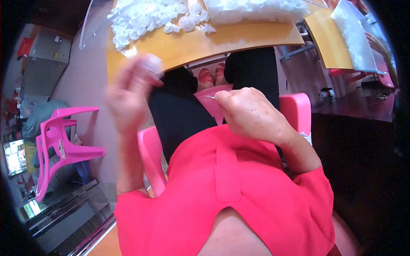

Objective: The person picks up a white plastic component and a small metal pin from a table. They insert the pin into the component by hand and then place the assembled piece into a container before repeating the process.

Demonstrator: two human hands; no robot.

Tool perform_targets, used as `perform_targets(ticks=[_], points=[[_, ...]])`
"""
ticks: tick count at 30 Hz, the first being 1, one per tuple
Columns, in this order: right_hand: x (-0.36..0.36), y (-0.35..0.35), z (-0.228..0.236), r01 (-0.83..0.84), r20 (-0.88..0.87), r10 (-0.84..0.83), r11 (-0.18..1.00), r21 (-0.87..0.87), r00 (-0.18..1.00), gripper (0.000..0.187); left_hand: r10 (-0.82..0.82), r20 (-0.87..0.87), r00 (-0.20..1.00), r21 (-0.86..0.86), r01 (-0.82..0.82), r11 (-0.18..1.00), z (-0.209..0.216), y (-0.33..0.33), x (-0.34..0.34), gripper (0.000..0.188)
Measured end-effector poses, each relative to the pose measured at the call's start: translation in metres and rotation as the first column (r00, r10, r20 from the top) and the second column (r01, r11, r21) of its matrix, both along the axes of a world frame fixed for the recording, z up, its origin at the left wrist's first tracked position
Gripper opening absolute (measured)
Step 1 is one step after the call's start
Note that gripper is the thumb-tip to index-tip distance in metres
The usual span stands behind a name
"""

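Note:
My left hand is raised over the table's front edge at the left, close to the heap of small translucent white plastic pieces. Motion smears its fingers; a pale, whitish blur shows at the fingertips, too unclear to name. In front of my waist, above my lap, my right hand is closed with its back up. A thin metal tool pokes out from between its thumb and fingers toward the left. Most of that tool is hidden inside the hand.
The yellow wooden table carries a clear tray and a second container of white pieces. I sit in a pink armchair. Another pink plastic chair stands at left. A person's hand is beside another white-filled tray at right.

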State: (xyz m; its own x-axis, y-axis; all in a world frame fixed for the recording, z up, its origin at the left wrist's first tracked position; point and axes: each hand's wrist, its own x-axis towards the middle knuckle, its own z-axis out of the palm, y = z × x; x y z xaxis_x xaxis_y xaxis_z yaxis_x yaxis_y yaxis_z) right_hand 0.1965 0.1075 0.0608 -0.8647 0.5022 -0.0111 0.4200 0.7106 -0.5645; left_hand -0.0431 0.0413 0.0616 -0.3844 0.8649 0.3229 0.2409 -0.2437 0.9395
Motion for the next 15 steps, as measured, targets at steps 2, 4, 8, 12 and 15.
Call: perform_targets(ticks=[2,4,8,12,15], points=[[0.001,0.001,0.004,0.046,-0.001,-0.046,0.999,0.014,0.999,0.005,0.277,-0.391,0.878,0.302,-0.162,0.939,0.047,0.033,-0.054,0.025],[-0.001,0.0,0.001,0.039,0.004,-0.04,0.997,0.069,0.999,0.004,0.507,-0.436,0.744,0.397,-0.347,0.85,0.086,0.072,-0.093,0.028],[-0.004,0.0,0.003,-0.005,0.018,0.004,0.999,0.045,1.0,0.004,0.462,-0.64,0.614,0.216,-0.433,0.875,0.094,0.124,-0.147,0.037],[-0.004,0.006,0.0,0.017,0.066,-0.018,1.0,0.006,0.998,0.005,0.306,-0.795,0.523,0.373,0.024,0.928,0.042,0.125,-0.072,0.017],[-0.005,0.005,-0.003,-0.005,0.078,0.004,1.0,0.008,0.997,0.007,0.082,-0.84,0.537,0.138,0.065,0.988,-0.009,0.124,-0.038,0.021]])
